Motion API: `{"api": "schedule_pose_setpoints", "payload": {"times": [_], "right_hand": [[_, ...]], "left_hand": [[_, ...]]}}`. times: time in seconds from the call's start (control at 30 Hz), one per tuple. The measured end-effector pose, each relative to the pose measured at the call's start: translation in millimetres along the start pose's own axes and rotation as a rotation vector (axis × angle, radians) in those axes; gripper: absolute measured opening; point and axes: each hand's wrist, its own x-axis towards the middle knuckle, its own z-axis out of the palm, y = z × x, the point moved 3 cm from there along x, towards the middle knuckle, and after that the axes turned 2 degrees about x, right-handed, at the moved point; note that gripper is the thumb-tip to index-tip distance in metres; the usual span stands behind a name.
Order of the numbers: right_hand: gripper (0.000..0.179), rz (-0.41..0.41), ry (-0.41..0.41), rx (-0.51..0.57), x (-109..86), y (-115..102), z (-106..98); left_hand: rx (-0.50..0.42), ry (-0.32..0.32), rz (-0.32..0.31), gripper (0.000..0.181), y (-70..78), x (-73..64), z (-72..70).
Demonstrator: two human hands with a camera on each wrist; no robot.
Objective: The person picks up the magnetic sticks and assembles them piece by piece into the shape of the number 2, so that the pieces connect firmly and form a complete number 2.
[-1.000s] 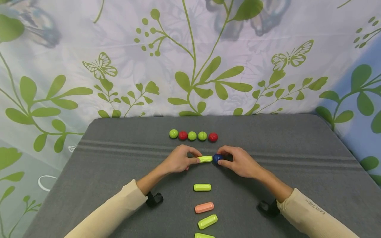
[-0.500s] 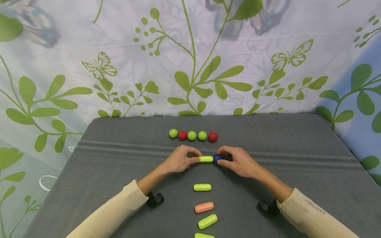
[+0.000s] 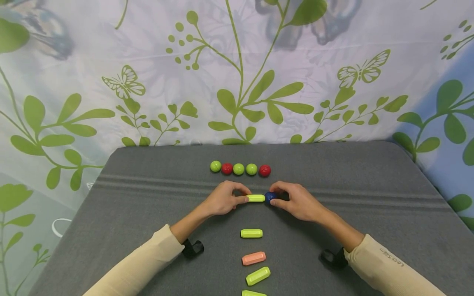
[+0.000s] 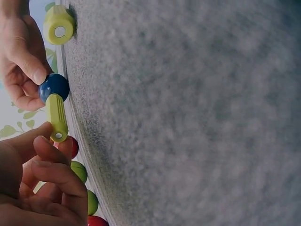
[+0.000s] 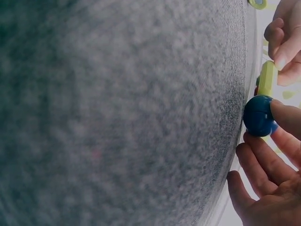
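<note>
Two hands (image 3: 224, 200) (image 3: 300, 202) — rod (image 3: 256, 198) against blue ball (image 3: 269, 197)

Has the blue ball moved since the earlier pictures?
No, not visibly: in the head view, the blue ball keeps its place against the red ball at the row's right end.

From where I stand, the left hand (image 3: 224, 198) hides one end of the yellow-green stick (image 3: 256, 198), and the right hand (image 3: 301, 201) covers part of the blue ball (image 3: 269, 197). The nearest stick (image 3: 253, 293) is cut off by the head view's bottom edge. The sleeve lettering (image 3: 391, 256) is too small to read. The left wrist view crops a red ball (image 4: 97, 221) and blurs the grey cloth (image 4: 188, 117).
</note>
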Motion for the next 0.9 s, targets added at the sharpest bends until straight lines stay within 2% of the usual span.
{"api": "schedule_pose_setpoints", "payload": {"times": [0.6,0.7,0.8,0.9], "right_hand": [[0.022,-0.005,-0.004,0.003,0.5,0,1],[0.021,-0.011,-0.001,0.009,-0.4,0,1],[0.021,-0.014,-0.003,0.012,-1.5,0,1],[0.022,-0.012,-0.006,0.009,-1.5,-1,2]], "left_hand": [[-0.049,0.049,-0.005,0.017,-7.5,-5.8,-8.0],[-0.074,0.100,0.008,0.018,-12.1,-6.2,-14.6],[-0.109,0.181,0.019,0.019,-18.1,-5.1,-23.9],[-0.147,0.274,-0.011,0.020,-22.9,-4.0,-35.5]]}}
